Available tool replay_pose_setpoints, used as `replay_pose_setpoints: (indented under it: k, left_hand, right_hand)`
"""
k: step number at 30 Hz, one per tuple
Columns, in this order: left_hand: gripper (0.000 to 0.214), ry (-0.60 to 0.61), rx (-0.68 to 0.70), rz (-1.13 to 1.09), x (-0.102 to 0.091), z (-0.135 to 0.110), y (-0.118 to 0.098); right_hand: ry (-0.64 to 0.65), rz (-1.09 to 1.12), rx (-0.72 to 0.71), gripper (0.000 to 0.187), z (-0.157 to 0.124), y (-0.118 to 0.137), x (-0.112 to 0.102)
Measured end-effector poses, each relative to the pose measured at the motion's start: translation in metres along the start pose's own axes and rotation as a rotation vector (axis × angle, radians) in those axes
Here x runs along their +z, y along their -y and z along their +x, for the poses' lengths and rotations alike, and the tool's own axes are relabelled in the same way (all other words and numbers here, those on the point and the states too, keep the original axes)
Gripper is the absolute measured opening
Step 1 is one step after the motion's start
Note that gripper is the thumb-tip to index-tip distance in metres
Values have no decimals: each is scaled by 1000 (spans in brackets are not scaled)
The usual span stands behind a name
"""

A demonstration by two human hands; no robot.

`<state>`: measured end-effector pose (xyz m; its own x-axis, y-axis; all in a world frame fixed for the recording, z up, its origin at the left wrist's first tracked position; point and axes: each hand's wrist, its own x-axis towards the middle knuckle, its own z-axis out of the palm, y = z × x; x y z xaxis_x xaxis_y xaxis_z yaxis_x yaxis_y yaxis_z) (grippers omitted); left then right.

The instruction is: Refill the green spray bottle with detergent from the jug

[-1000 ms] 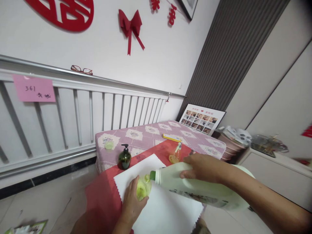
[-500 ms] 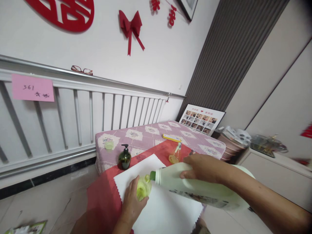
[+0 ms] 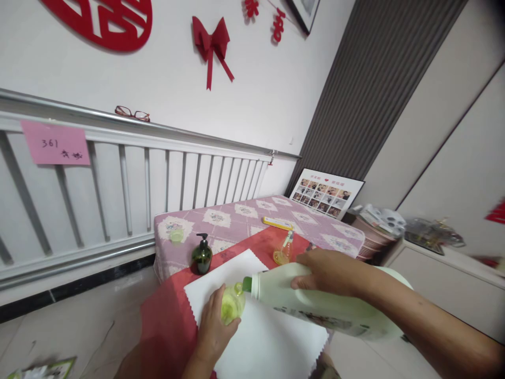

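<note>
A small clear bottle point(image 3: 232, 305) with yellow-green liquid inside is gripped by my left hand point(image 3: 215, 329), over a white cloth point(image 3: 272, 342) with zigzag edges. My right hand point(image 3: 325, 271) is wrapped round the handle of a large pale green jug point(image 3: 315, 302), which lies tilted nearly level. The jug's green spout meets the small bottle's neck; whether they touch I cannot tell. Behind my left hand stands a dark green pump bottle point(image 3: 202, 256). Beyond the jug is a spray bottle point(image 3: 283, 251) with orange liquid.
A red cloth point(image 3: 169, 310) lies under the white one on a purple patterned bed point(image 3: 232, 216). On it are a yellow box point(image 3: 278, 223) and a pale green cap-like piece point(image 3: 177, 235). A white radiator point(image 3: 158, 173) runs along the wall; a cabinet point(image 3: 437, 284) stands right.
Both hands, the jug and the small bottle hold nearly the same positions. The pink paper on the radiator has shifted slightly.
</note>
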<state>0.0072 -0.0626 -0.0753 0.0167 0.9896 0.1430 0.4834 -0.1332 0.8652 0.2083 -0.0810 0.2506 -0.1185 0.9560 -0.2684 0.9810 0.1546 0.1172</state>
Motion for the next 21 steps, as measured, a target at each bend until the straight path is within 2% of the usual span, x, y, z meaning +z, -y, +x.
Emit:
replay_pose_setpoints:
  k: [8, 21]
  left_hand:
    - [85, -3, -2, 26, 0, -1, -1]
    - [84, -32, 32, -5, 1, 0, 1]
  right_hand:
    - [4, -1, 10, 44, 1, 0, 1]
    - [-3, -12, -8, 38, -3, 4, -2]
